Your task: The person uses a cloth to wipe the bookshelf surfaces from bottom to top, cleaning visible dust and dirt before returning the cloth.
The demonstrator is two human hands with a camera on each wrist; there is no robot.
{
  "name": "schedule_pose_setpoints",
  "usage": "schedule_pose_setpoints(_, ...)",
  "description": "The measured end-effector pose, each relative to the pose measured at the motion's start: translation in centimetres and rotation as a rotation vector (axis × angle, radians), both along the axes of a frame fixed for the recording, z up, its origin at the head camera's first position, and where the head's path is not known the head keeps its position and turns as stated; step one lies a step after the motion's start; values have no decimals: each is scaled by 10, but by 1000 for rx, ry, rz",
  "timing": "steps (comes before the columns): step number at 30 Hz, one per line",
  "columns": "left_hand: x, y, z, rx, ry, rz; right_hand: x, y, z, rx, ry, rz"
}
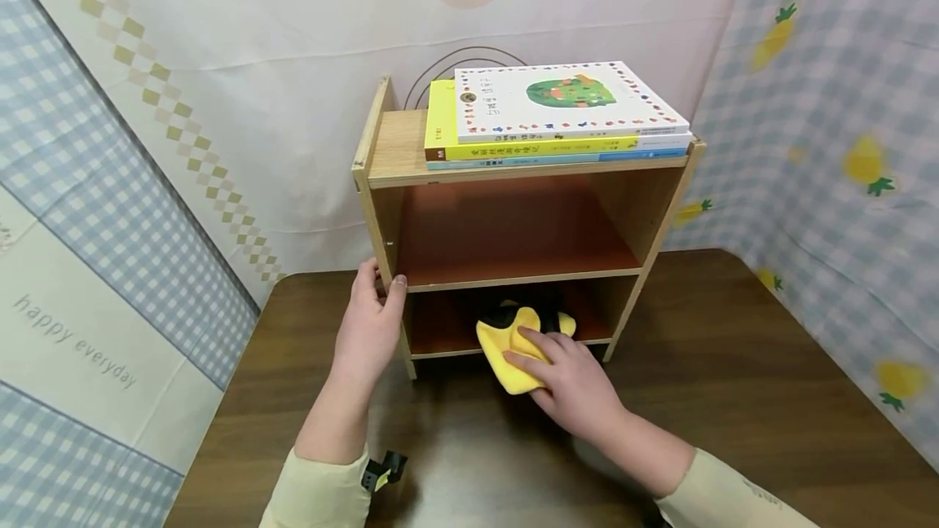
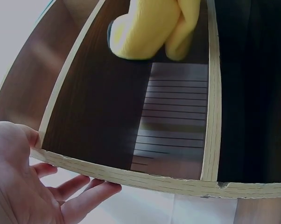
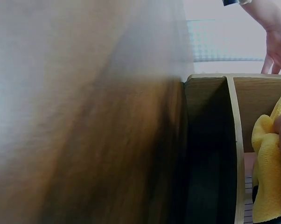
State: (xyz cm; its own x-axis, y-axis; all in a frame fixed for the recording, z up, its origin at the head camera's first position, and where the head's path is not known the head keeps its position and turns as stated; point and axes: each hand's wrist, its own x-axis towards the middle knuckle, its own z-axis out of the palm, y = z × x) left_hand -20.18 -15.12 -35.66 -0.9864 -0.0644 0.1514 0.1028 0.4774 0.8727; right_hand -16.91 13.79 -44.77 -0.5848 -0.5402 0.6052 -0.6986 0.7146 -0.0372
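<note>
A small wooden bookshelf stands on the brown table. My left hand grips the edge of its left side panel, thumb on the front and fingers round the outside, as the left wrist view also shows. On the bottom shelf board lies part of a yellow cloth with black portions; its front end hangs over the board's edge. My right hand holds this cloth in its fingers. In the right wrist view the cloth is bunched at the image's right edge, and much of the hand is cut off.
Several books lie stacked on top of the bookshelf, the uppermost with a white cover. A wood-grain table extends on both sides. Behind hangs a pale curtain, with checked fabric at the right.
</note>
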Motion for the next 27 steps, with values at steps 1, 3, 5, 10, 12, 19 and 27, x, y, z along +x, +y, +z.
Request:
schedule_pose_setpoints(1, 0, 0, 0, -2, -1, -3, 2, 2, -1, -4, 1, -1)
schedule_pose_setpoints(3, 0, 1, 0, -3, -1, -4, 6, 6, -2, -9, 0, 0)
schedule_pose_setpoints(5, 0, 1, 1, -2, -2, -1, 9, 11, -3, -8, -1, 1)
schedule_pose_setpoints(10, 0, 1, 1, -5, 1, 2, 16, 19, -5, -6, -2, 9)
schedule_pose_setpoints(12, 0, 1, 1, -8, 4, 0, 19, 22, -5, -8, 1, 12)
schedule_pose_setpoints(19, 0, 1, 1, -14, 10, 0, 33, 36, -6, -13, -9, 3)
schedule_pose_setpoints(27, 0, 0, 1, -23, -2, 1, 45, 52, -7, -14, -8, -14)
